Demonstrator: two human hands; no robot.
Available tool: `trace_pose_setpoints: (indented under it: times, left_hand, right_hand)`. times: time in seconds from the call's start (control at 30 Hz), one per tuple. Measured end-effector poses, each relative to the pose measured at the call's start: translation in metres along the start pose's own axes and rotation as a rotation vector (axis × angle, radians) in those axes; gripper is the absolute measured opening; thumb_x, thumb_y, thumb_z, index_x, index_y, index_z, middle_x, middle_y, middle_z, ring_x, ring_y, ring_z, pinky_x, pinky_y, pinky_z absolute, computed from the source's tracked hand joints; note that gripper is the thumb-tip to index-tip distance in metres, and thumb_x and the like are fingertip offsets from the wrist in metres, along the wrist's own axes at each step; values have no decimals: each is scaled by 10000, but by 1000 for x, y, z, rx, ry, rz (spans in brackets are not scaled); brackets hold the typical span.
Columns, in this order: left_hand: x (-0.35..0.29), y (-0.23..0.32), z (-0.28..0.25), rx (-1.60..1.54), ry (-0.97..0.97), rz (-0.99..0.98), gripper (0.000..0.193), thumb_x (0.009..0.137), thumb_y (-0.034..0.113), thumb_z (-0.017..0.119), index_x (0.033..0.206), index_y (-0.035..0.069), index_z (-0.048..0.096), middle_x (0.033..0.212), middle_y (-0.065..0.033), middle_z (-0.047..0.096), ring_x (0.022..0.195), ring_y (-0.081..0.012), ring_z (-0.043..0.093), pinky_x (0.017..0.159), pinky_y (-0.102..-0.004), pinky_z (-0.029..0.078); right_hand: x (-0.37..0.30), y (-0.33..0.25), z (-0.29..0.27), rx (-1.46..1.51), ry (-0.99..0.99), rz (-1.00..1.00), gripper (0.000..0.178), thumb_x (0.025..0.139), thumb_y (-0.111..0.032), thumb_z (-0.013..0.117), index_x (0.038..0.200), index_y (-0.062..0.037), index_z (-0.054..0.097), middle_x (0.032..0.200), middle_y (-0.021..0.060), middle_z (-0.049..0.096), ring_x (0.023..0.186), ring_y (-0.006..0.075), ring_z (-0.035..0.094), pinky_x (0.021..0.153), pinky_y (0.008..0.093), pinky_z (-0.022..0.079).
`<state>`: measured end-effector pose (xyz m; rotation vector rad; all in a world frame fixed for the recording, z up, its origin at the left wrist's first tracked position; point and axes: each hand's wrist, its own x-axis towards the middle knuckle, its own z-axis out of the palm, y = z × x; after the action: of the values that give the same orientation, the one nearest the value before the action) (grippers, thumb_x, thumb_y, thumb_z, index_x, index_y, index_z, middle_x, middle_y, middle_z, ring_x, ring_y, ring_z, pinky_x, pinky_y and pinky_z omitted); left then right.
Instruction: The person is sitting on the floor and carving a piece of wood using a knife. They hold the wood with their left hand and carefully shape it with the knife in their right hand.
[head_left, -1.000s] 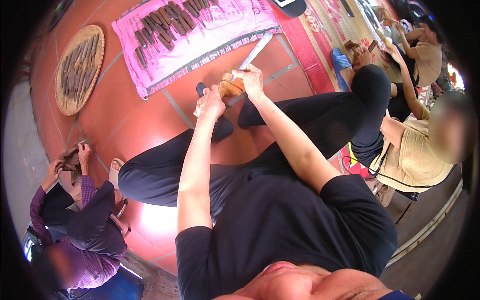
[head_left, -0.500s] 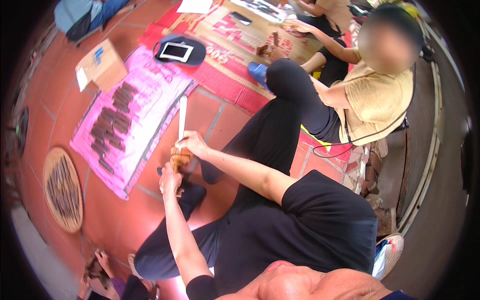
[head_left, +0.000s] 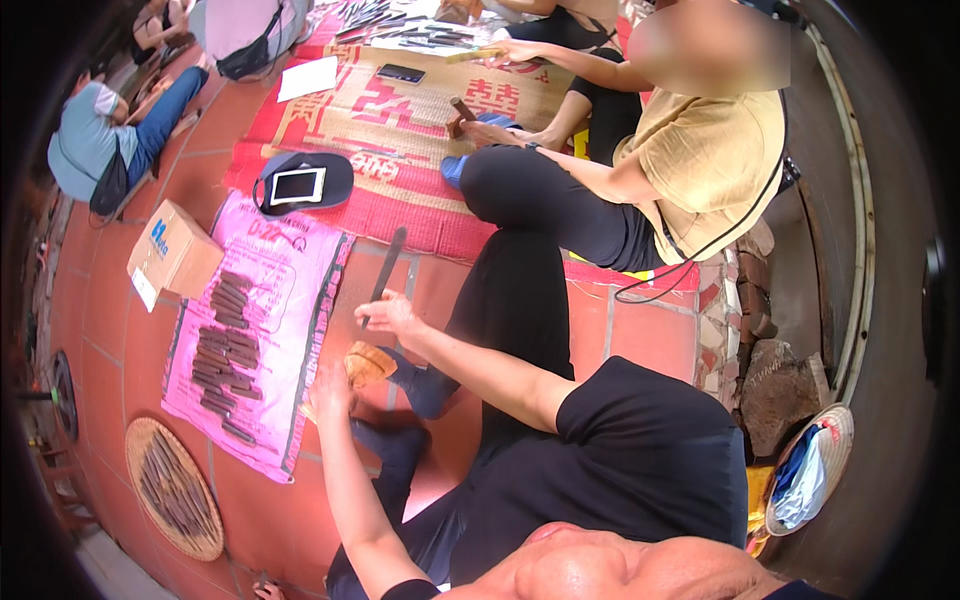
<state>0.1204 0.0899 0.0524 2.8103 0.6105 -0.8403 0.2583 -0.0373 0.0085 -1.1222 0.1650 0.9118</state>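
Observation:
My right hand grips the handle of a long dark blade that points away from me over the red tile floor. My left hand rests against a small wooden block on the floor between my legs, holding something thin that I cannot make out. To my left lies a pink sheet covered with several dark sticks.
A round woven tray of dark sticks lies at lower left. A cardboard box and a cap with a tablet sit beyond the sheet. A person in a tan shirt sits on a red mat ahead.
The view has swung round, so the pink sheet and woven tray now sit at my left. My hands stay at the wooden block, right hand still on the blade.

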Motion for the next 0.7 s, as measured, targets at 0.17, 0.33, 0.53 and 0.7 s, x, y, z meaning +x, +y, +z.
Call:
trace_pose_setpoints:
  times: [0.17, 0.33, 0.53, 0.7]
  left_hand:
    - [-21, 0, 21, -209, -29, -103, 436, 710, 160, 675, 1070, 45, 458, 1053, -219, 537, 971, -374, 573, 818, -444, 477]
    - [-48, 12, 60, -376, 99, -216, 458, 721, 133, 653, 1088, 38, 395, 1030, -227, 533, 932, -399, 578, 797, -455, 483]
    - [-59, 15, 81, -505, 135, -306, 491, 720, 129, 648, 1117, 48, 371, 1055, -230, 518, 908, -413, 584, 780, -468, 484]
    - [-58, 17, 79, -523, 119, -323, 498, 722, 167, 660, 1121, 64, 380, 1085, -216, 514, 925, -388, 594, 785, -460, 480]
  right_hand:
    - [1, 19, 3, -79, -110, -19, 179, 749, -148, 697, 798, -84, 537, 730, 41, 635, 652, 109, 603, 600, 231, 473]
    - [-11, 28, 11, -277, -160, -89, 163, 696, -105, 725, 744, -61, 575, 652, 16, 597, 531, 98, 568, 476, 217, 432]
    - [-20, 40, 17, -512, -178, -233, 82, 668, -40, 653, 692, -24, 576, 598, 29, 584, 516, 109, 560, 467, 242, 420]
    - [-24, 43, 9, -533, -313, -224, 59, 662, -15, 632, 667, -25, 574, 588, 26, 571, 554, 81, 535, 504, 241, 419]
